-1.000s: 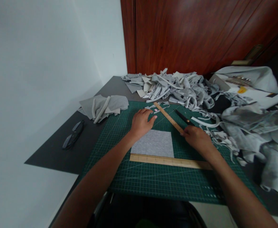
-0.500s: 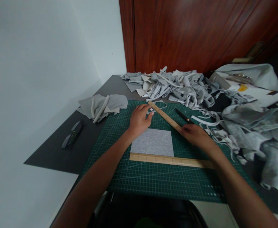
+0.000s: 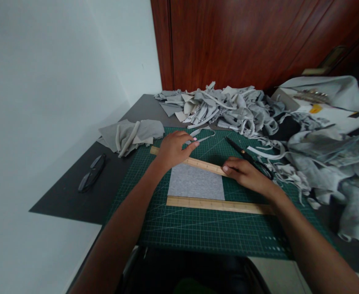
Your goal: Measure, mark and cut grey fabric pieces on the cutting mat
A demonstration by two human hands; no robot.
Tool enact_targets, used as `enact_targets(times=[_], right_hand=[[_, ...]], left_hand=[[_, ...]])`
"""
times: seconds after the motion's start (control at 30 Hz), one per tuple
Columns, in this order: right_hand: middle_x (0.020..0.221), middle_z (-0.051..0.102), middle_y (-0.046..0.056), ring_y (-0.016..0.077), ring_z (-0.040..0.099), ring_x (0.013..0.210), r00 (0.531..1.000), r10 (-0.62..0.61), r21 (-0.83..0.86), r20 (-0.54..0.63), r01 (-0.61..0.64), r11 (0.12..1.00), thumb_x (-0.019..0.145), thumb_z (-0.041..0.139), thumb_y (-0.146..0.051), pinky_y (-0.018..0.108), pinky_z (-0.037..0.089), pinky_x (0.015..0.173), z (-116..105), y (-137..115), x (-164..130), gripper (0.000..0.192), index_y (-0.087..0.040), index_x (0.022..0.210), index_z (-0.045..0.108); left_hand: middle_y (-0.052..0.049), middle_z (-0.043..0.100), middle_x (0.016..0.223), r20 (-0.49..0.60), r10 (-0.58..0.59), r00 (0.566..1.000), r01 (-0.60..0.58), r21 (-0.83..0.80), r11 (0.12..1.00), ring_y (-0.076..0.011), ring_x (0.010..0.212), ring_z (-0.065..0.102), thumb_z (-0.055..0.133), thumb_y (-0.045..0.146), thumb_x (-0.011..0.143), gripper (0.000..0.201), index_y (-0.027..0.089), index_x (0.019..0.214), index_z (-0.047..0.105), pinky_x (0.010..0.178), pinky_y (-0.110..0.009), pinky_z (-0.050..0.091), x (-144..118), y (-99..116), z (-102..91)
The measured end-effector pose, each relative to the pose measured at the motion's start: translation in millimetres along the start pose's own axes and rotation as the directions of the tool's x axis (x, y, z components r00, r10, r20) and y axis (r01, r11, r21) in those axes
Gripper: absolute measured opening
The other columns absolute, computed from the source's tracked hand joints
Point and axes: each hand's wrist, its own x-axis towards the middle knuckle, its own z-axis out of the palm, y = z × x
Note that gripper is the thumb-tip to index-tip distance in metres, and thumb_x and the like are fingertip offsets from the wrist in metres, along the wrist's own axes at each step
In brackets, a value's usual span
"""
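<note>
My right hand (image 3: 239,170) grips the right end of a wooden ruler (image 3: 202,164) that slants over the top of a grey fabric piece (image 3: 196,183). My left hand (image 3: 176,147) is over the ruler's left part, thumb and fingers curled toward each other. A small pinkish spot shows at its fingertips; what it belongs to is too small to make out. Just beyond lies a thin looped fabric strip (image 3: 208,130). A second wooden ruler (image 3: 219,204) lies along the fabric's near edge. Black-handled scissors (image 3: 248,157) rest beyond my right hand.
Everything lies on a green cutting mat (image 3: 198,232). A heap of grey fabric scraps (image 3: 216,106) stands at the back, with more cloth (image 3: 335,159) at the right. Folded scraps (image 3: 132,134) and glasses (image 3: 92,173) lie left. A white box (image 3: 326,112) sits back right.
The ruler in my right hand has swung from a steep diagonal to lie nearly level across the fabric's top, its far end passing left under my left hand. My right hand moved slightly left.
</note>
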Motion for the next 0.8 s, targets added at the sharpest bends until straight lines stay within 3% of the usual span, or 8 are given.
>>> enact_targets(times=[0.07, 0.13, 0.27, 0.47, 0.53, 0.67, 0.8], right_hand=[[0.079, 0.054, 0.002, 0.0190, 0.057, 0.075, 0.999, -0.020, 0.005, 0.046, 0.020, 1.000, 0.108, 0.043, -0.035, 0.031, 0.043, 0.074, 1.6, 3.3, -0.4, 0.038, -0.022, 0.074, 0.056], [0.080, 0.055, 0.002, 0.0189, 0.058, 0.075, 0.996, -0.038, 0.006, 0.075, 0.038, 0.999, 0.108, 0.045, -0.036, 0.032, 0.044, 0.074, 3.1, 8.0, -0.6, 0.039, -0.021, 0.074, 0.057], [0.086, 0.062, 0.006, 0.0219, 0.062, 0.080, 0.996, -0.035, -0.070, 0.082, 0.041, 0.997, 0.108, 0.047, -0.039, 0.036, 0.047, 0.077, 5.9, 16.1, -0.5, 0.036, -0.021, 0.081, 0.064], [0.109, 0.071, 0.010, 0.0302, 0.068, 0.102, 0.999, 0.040, -0.162, 0.013, -0.038, 0.986, 0.099, 0.062, -0.042, 0.044, 0.050, 0.093, 0.3, 19.7, -2.9, 0.023, -0.022, 0.108, 0.068], [0.111, 0.072, 0.010, 0.0307, 0.069, 0.100, 0.995, 0.094, -0.172, 0.035, -0.087, 0.981, 0.093, 0.069, -0.045, 0.044, 0.051, 0.092, -3.6, 21.9, -4.7, 0.027, -0.023, 0.108, 0.068], [0.111, 0.073, 0.009, 0.0299, 0.070, 0.097, 0.980, 0.176, -0.155, 0.089, -0.161, 0.975, 0.088, 0.073, -0.048, 0.042, 0.052, 0.086, -9.6, 29.0, -8.0, 0.031, -0.024, 0.107, 0.069], [0.103, 0.073, 0.007, 0.0276, 0.068, 0.088, 0.976, 0.195, -0.141, 0.096, -0.180, 0.973, 0.087, 0.072, -0.050, 0.040, 0.050, 0.078, -10.5, 35.5, -8.8, 0.033, -0.024, 0.106, 0.070]], left_hand=[[-0.003, 0.077, 0.086, 0.141, -0.097, 0.985, 0.100, -0.018, 0.995, -0.0198, 0.079, 0.069, 0.065, 0.036, 0.098, 0.021, 0.023, 0.087, 0.078, 0.074, -0.033, 0.051, -0.8, -7.2, 0.6], [-0.001, 0.072, 0.073, 0.238, -0.150, 0.960, 0.146, 0.034, 0.989, -0.0171, 0.067, 0.063, 0.064, 0.033, 0.097, 0.026, 0.023, 0.076, 0.075, 0.066, -0.030, 0.044, -1.7, -14.5, -1.1], [-0.004, 0.074, 0.082, 0.165, -0.236, 0.958, 0.214, 0.142, 0.967, -0.0181, 0.076, 0.063, 0.063, 0.032, 0.096, 0.023, 0.021, 0.081, 0.076, 0.067, -0.030, 0.039, -1.0, -19.8, -5.0], [-0.006, 0.074, 0.084, 0.136, -0.349, 0.927, 0.345, 0.056, 0.937, -0.0186, 0.077, 0.065, 0.063, 0.036, 0.091, 0.021, 0.019, 0.086, 0.075, 0.070, -0.031, 0.041, 2.1, -30.1, -11.0], [-0.006, 0.074, 0.087, 0.235, -0.404, 0.884, 0.407, 0.040, 0.913, -0.0193, 0.080, 0.066, 0.065, 0.037, 0.087, 0.020, 0.019, 0.086, 0.073, 0.072, -0.032, 0.043, -0.2, -42.4, -17.7], [-0.003, 0.072, 0.079, 0.549, -0.412, 0.727, 0.476, 0.030, 0.879, -0.0193, 0.076, 0.067, 0.074, 0.038, 0.071, 0.022, 0.019, 0.081, 0.069, 0.071, -0.030, 0.047, -10.1, -67.2, -35.8], [-0.002, 0.072, 0.088, 0.673, -0.379, 0.636, 0.479, 0.041, 0.877, -0.0212, 0.085, 0.067, 0.081, 0.047, 0.058, 0.044, 0.021, 0.092, 0.070, 0.076, -0.030, 0.050, -17.3, -76.2, -50.1]])
